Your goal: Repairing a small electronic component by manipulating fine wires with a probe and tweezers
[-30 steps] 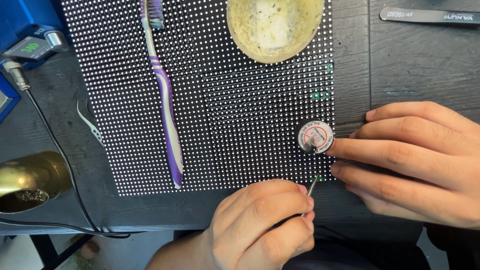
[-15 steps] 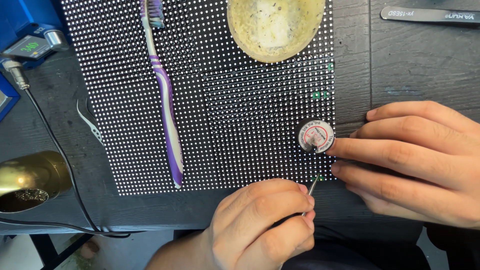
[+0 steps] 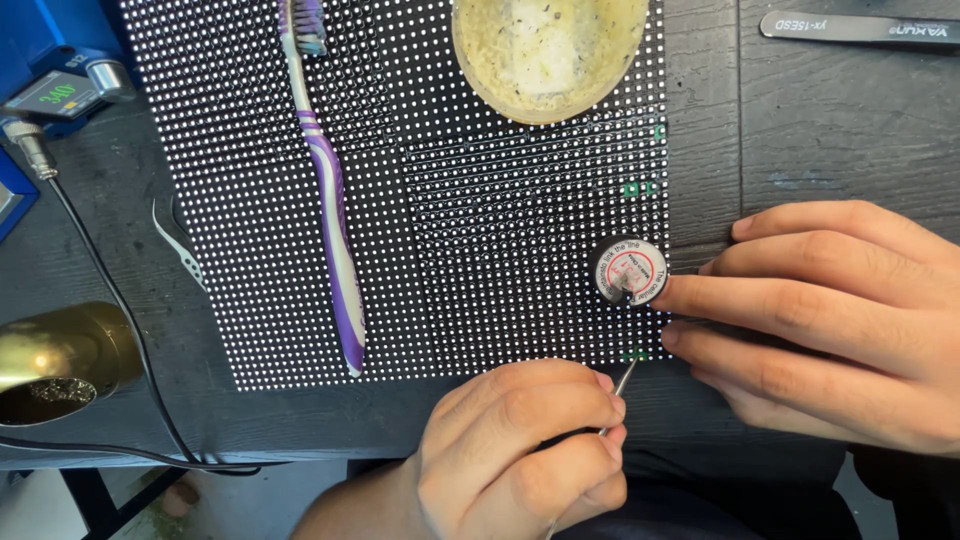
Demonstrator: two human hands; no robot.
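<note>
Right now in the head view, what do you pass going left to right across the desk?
Brass tip-cleaner pot → black cable → purple toothbrush → left hand holding a thin metal tool → small round disc on the dotted LED panel → right hand.

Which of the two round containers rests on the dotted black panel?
The pale yellow round bowl at the top edge rests on the panel; the shiny brass pot sits off it, far left.

Nothing is visibly shifting across the second: the left hand (image 3: 520,450) is keeping its thin metal tool (image 3: 625,378) at the dotted panel's (image 3: 480,250) lower edge.
</note>
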